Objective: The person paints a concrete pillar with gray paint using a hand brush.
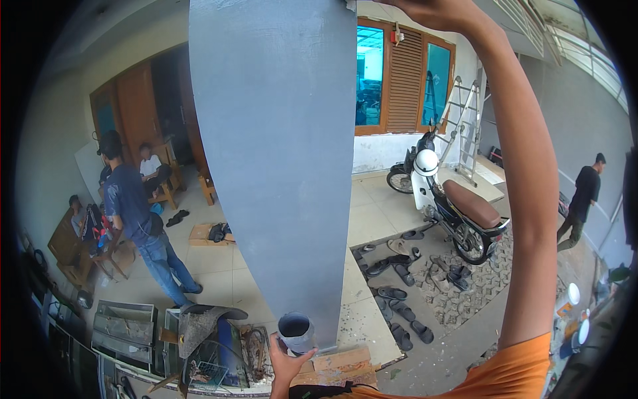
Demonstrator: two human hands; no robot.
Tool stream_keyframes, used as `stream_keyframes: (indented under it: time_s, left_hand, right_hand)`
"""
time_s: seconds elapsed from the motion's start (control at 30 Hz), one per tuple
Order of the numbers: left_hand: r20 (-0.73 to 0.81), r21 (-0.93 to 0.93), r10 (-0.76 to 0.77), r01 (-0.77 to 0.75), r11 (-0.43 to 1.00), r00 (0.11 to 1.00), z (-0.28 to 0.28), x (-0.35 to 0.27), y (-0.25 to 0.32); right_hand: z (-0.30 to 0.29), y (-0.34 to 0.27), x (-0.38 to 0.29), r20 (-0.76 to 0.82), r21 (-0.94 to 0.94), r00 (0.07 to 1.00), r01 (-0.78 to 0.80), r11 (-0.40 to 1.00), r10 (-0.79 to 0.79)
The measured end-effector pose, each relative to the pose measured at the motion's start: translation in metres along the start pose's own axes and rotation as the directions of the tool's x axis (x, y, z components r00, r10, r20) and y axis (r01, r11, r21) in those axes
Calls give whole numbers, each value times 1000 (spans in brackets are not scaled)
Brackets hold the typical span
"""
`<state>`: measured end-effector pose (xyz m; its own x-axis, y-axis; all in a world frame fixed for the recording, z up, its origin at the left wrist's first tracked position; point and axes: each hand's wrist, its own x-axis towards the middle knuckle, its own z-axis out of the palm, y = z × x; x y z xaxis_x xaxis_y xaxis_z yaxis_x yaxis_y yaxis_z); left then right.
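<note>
A grey-smeared plastic cup point(302, 343) with dark contents sits in my left hand point(286, 363), low before the pillar. The tall pillar point(279, 139) fills the middle of the view, its face coated blue-grey. My right arm reaches up along the right side, and the right hand point(423, 9) is cut off by the top edge. Its fingers lie near the pillar's upper right edge; whether they hold something cannot be seen. A small whitish scrap point(351, 5) shows at that edge, too little of it to name.
A motorcycle point(451, 209), ladder point(461, 124) and several sandals point(398, 304) stand to the right. Paint-spotted cardboard point(344, 364) lies at the pillar's foot. Old glass-sided frames point(124, 329) are lower left. One person point(132, 199) stands left, others sit behind; another point(583, 194) is far right.
</note>
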<state>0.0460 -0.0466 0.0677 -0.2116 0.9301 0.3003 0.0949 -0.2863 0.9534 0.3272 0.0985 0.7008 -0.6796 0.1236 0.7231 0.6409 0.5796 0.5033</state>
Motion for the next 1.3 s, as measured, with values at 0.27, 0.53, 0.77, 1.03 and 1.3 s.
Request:
stream_keyframes:
  time_s: [0.27, 0.53, 0.77, 1.03, 1.3]
  left_hand:
    - [10, 16, -28, 28, 999, 1000, 1, 1, 5]
    - [-36, -4, 20, -20, 1000, 999, -2, 1, 9]
    - [-82, -31, -15, 13, 999, 997, -9, 0, 9]
    - [-77, -7, 7, -7, 1000, 997, -6, 5, 1]
    - [-90, -23, -16, 14, 1000, 996, 0, 5, 5]
  right_hand:
    - [-37, 0, 12, 70, 30, 990, -128, 991, 125]
    - [-33, 30, 54, -77, 65, 992, -96, 993, 101]
    - [-67, 2, 34, 165, 325, 968, -233, 916, 188]
    - [-41, 27, 51, -63, 112, 997, -25, 993, 32]
    - [-41, 29, 49, 93, 189, 987, -150, 970, 135]
